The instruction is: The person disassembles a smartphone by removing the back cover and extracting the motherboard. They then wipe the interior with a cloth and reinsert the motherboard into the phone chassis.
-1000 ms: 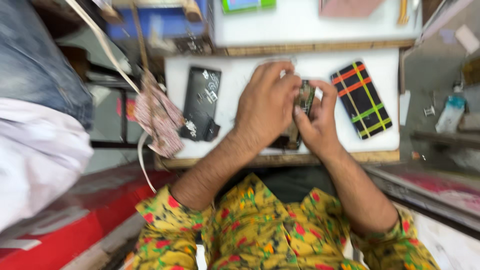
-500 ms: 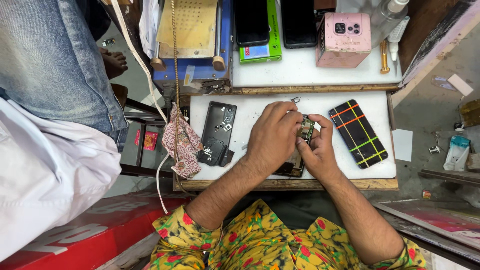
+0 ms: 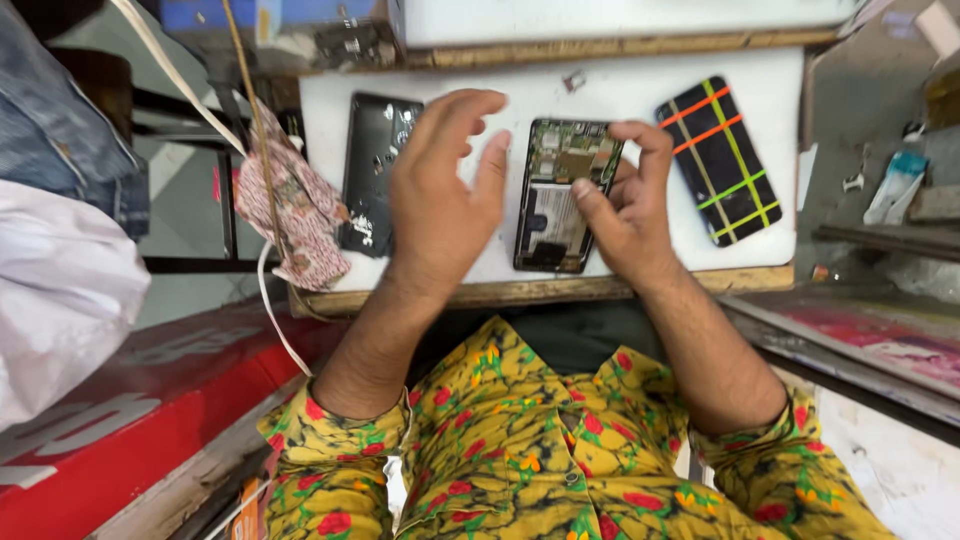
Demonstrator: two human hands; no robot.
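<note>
An opened phone point(image 3: 560, 190) with its circuit board and battery bared lies on the white work board point(image 3: 640, 90). My right hand point(image 3: 625, 210) grips its right edge, the thumb pressing on the battery area. My left hand point(image 3: 440, 200) hovers just to the left of the phone, fingers spread and holding nothing. A black back cover point(image 3: 375, 170) lies left of that hand. A black phone case with coloured stripes point(image 3: 718, 160) rests to the right of my right hand.
A patterned cloth point(image 3: 295, 210) hangs at the board's left edge beside a white cable point(image 3: 170, 70). A person in jeans point(image 3: 50, 130) stands at the left. A red surface point(image 3: 120, 400) lies lower left, a small bottle point(image 3: 895, 185) far right.
My left hand has lifted off the phone and opened, uncovering the phone's insides. The camera has moved closer and lower over the board.
</note>
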